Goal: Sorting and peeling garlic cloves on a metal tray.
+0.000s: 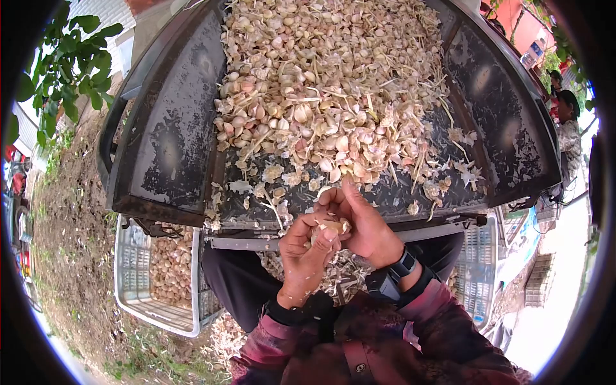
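My left hand (pixel 308 252) has garlic cloves (pixel 332 226) between its thumb and fingers, just in front of the near edge of a dark metal cart bed (pixel 231 207). My right hand (pixel 368 228) meets it from the right; its fingers touch the same piece, and its thumb points up towards the bed. What lies inside its curled fingers is partly hidden. Beyond both hands a big heap of garlic cloves and dry skins (pixel 332 96) covers much of the bed. Root discs, stems and papery skins are scattered along the near edge.
A white plastic crate (pixel 195 288) holding loose cloves stands at the left, below the bed. Another crate (pixel 486 269) is at the right. Skins lie on the ground between my legs. Metal side walls (pixel 168 120) flank the bed. Leaves hang at upper left; people sit far right.
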Available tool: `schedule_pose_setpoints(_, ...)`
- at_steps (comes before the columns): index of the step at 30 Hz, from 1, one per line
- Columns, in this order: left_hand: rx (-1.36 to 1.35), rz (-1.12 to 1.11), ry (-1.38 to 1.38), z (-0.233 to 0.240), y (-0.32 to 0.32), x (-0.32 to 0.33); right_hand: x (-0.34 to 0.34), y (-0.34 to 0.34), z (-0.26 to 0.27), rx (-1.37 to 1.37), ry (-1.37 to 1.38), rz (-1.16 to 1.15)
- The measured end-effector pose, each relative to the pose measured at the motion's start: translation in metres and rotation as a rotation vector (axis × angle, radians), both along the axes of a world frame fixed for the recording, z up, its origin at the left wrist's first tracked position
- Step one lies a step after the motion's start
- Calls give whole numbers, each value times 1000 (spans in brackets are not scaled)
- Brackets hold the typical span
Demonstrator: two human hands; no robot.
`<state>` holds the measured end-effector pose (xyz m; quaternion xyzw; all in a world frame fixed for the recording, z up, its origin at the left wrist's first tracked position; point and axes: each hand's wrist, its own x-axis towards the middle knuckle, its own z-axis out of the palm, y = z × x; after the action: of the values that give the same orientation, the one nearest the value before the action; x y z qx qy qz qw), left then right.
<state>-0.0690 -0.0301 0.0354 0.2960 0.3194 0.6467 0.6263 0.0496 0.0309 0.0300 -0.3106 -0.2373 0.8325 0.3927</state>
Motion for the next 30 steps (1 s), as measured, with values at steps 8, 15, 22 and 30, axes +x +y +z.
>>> schedule_pose_setpoints(8, 723, -607, -557, 82, -54, -3, -3, 10, -3, -62, 196, -96)
schedule_pose_setpoints(15, 698, -775, -889, 96, -70, 6, 10, 14, -5, 139, -108, -175)
schedule_pose_setpoints(22, 719, -848, -890, 92, -69, -3, 40, 31, -11, 1018, -1132, -329)
schedule_pose_setpoints(30, -146, -300, -738, 17, -25, -17, 33, 55, -14, 1425, -1605, -278)
